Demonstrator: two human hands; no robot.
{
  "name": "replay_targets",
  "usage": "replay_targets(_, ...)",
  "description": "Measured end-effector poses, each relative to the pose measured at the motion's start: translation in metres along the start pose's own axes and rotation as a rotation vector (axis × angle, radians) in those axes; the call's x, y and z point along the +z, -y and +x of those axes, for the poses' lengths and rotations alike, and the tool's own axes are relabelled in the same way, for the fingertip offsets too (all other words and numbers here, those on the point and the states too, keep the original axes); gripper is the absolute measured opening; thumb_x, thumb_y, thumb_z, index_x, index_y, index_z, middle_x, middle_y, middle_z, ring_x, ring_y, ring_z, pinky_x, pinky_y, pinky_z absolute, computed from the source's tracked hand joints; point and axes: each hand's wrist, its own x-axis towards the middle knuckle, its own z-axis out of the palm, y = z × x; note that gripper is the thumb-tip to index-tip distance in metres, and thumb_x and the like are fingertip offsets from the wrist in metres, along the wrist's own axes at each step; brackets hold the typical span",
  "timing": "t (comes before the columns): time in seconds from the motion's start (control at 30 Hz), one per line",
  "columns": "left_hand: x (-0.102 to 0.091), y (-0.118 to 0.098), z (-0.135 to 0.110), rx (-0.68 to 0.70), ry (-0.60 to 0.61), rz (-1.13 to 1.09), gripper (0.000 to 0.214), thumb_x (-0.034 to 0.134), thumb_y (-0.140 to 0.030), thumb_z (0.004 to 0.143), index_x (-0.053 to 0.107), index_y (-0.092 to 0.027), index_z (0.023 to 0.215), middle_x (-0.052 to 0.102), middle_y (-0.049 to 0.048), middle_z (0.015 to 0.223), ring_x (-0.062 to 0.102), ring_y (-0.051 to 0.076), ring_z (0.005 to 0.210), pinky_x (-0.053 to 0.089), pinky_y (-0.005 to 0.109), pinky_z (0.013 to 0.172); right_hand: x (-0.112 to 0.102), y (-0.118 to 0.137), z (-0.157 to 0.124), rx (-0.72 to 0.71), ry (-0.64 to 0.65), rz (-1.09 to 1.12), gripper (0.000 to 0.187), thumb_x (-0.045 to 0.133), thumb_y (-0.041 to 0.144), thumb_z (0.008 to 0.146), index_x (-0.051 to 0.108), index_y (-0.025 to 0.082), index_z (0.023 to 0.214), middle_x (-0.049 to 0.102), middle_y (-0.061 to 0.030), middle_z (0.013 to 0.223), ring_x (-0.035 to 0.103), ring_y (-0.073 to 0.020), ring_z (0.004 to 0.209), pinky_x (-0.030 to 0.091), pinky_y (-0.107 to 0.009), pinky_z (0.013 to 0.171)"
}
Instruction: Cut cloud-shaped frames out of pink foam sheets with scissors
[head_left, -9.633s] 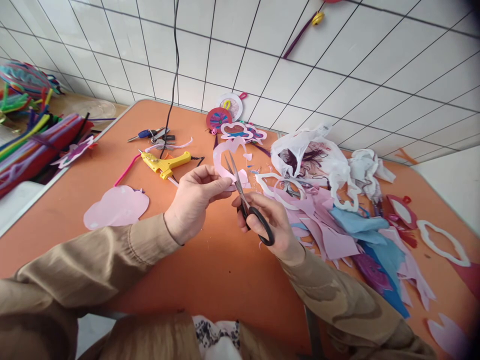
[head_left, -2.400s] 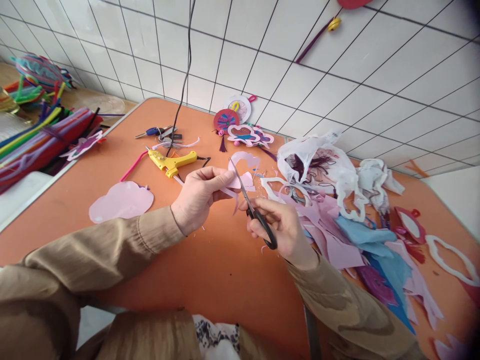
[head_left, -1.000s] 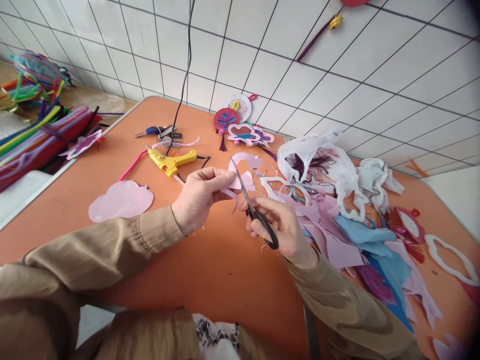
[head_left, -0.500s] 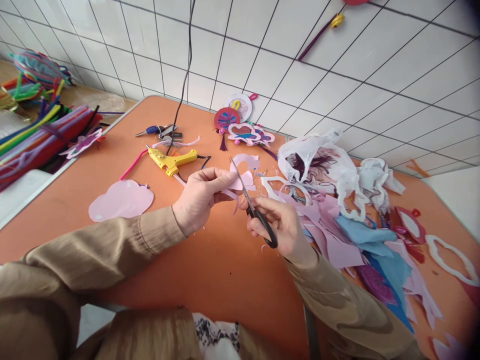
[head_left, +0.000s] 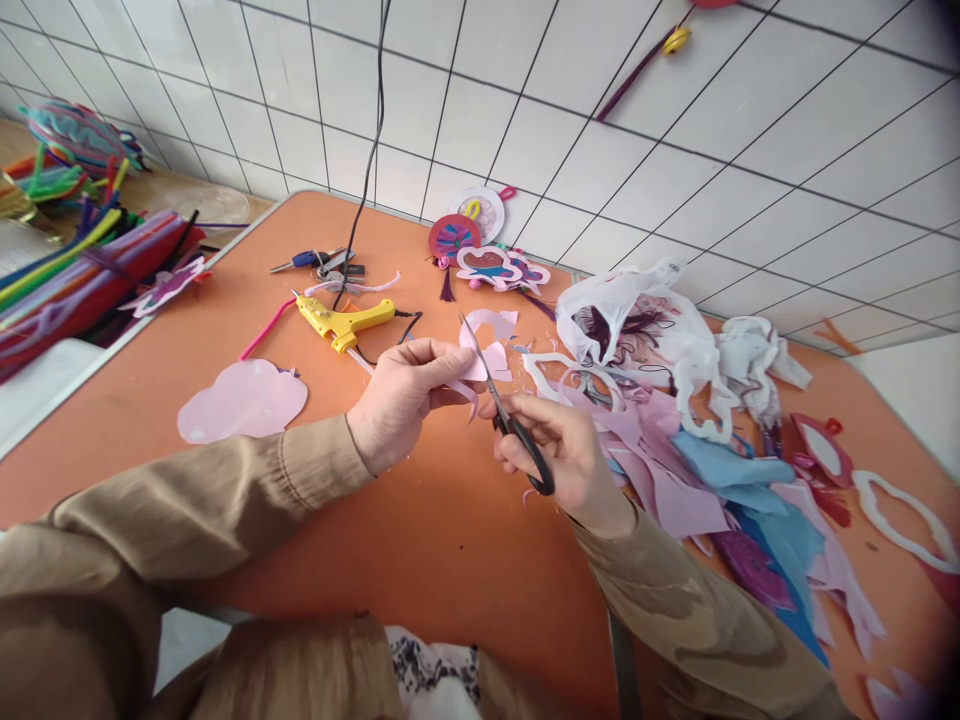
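Observation:
Between its thumb and fingers my left hand pinches a small pink paper piece, partly hidden by the thumb. A thin pink strip hangs from it. My right hand is closed around the black handles of a pair of scissors, whose blades point up and away across the paper's right edge. Left of my left hand lies a pink cloud-shaped cutout. Behind the hand rests a yellow glue gun with a pink stick at its nozzle.
Pink and blue scraps spread to the right, beside a white plastic bag. Finished ornaments lean near the tiled wall. Keys lie behind the glue gun, whose black cord rises upward. Colourful pipe cleaners sit at left.
Both hands and the scissors stay almost in place. The thin pink strip hanging from the paper has shifted slightly.

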Motion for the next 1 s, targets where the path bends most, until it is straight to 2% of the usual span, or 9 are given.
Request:
replay_targets(0.37, 0.001, -0.001, 0.000, 0.004, -0.009, 0.001, 0.031, 0.090, -0.035, 0.073, 0.069, -0.013, 0.066, 0.072, 0.0049, 0.070, 0.068, 0.014, 0.063, 0.055, 0.029, 0.067, 0.001, 0.004, -0.001, 0.023, -0.017, -0.022, 0.027, 0.070, 0.042, 0.078, 0.070, 0.019, 0.093, 0.051, 0.0042, 0.059, 0.047, -0.0109, 0.051, 0.044, -0.026, 0.050)
replay_targets(0.6, 0.002, -0.005, 0.001, -0.010, -0.039, -0.002, 0.032, 0.092, -0.035, 0.070, 0.068, -0.014, 0.066, 0.071, 0.0046, 0.069, 0.069, 0.015, 0.065, 0.056, 0.028, 0.066, 0.001, -0.006, 0.000, -0.014, -0.025, 0.005, 0.029, 0.069, 0.044, 0.080, 0.071, 0.019, 0.094, 0.053, 0.0035, 0.060, 0.047, -0.0105, 0.051, 0.041, -0.026, 0.050)
replay_targets(0.8, 0.000, -0.010, 0.005, 0.052, -0.054, 0.054, 0.031, 0.090, -0.034, 0.071, 0.068, -0.013, 0.066, 0.068, 0.0037, 0.069, 0.063, 0.013, 0.062, 0.058, 0.030, 0.065, 0.000, -0.001, -0.001, -0.007, -0.009, -0.007, 0.031, 0.071, 0.047, 0.078, 0.070, 0.019, 0.091, 0.053, 0.0034, 0.060, 0.048, -0.0113, 0.051, 0.041, -0.027, 0.051)
replay_targets(1.0, 0.000, -0.008, 0.005, 0.074, -0.043, 0.060, 0.029, 0.089, -0.034, 0.071, 0.070, -0.013, 0.066, 0.067, 0.0037, 0.069, 0.062, 0.013, 0.063, 0.058, 0.030, 0.066, 0.001, 0.003, -0.001, 0.011, -0.009, 0.001, 0.027, 0.069, 0.042, 0.077, 0.070, 0.018, 0.090, 0.053, 0.0035, 0.060, 0.046, -0.0105, 0.051, 0.040, -0.026, 0.050)
